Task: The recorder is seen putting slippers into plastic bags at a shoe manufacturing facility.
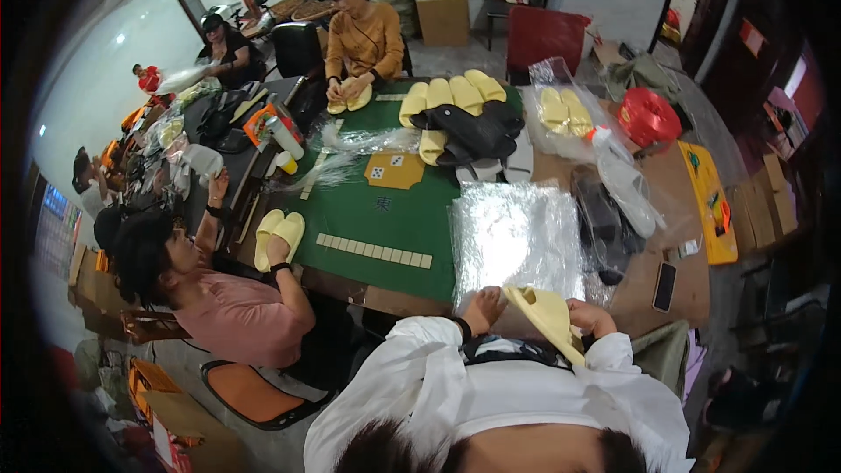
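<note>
sleeves: white, long, loose | left wrist: dark band | front: dark strap on white top

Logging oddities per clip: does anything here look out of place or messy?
Nothing looks damaged or spilled. The one oddity: a row of game tiles lies on the green table amid slipper packing. The left hand and right hand hold a yellow slipper beside a stack of clear bags.

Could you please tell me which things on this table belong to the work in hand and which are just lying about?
In hand:
- pale yellow slipper, held by left hand and right hand
- stack of clear plastic bags just ahead

Lying about:
- phone
- row of tiles on the green mat
- red bag
</note>
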`<state>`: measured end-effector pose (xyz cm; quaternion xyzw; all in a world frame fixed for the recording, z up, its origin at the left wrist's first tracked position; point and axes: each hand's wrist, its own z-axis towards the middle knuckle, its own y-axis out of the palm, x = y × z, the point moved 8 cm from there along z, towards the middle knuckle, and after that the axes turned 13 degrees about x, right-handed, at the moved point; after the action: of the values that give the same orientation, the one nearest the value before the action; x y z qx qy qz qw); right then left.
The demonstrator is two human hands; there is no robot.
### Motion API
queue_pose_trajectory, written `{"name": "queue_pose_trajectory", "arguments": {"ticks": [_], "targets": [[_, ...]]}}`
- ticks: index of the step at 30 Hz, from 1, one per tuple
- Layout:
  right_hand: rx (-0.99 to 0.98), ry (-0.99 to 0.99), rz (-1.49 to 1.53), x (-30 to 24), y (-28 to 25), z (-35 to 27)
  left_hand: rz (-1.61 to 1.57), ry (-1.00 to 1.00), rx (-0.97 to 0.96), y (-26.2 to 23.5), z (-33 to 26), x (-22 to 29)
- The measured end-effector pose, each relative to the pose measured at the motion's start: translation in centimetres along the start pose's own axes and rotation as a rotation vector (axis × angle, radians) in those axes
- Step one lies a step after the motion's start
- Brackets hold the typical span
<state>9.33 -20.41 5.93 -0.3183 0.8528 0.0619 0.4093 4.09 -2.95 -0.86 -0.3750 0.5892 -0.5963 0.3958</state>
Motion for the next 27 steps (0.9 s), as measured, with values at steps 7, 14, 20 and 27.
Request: {"name": "queue_pose_trajectory", "arguments": {"ticks": [7, 14, 20, 27], "targets": [[-0.302, -0.306, -0.257, -7.4, 2.6, 4.8, -0.106, -0.15, 0.135, -0.9, -1.2, -1.1], [-0.433, -0.432, -0.337, -13.5, 5.0, 4.3, -0.173, -0.12, 0.457, -2.7, -1.9, -1.1], [-0.623, -0.271, -0.192, -8.5, 3.8, 1.6, -0.476, -0.169, 0.464, -8.9, -1.7, -3.4], [-0.655, -0.056, 0.036, -1.2, 1.4, -0.8, -0.201, -0.028, 0.418, -5.9, 0.9, -3.9]]}}
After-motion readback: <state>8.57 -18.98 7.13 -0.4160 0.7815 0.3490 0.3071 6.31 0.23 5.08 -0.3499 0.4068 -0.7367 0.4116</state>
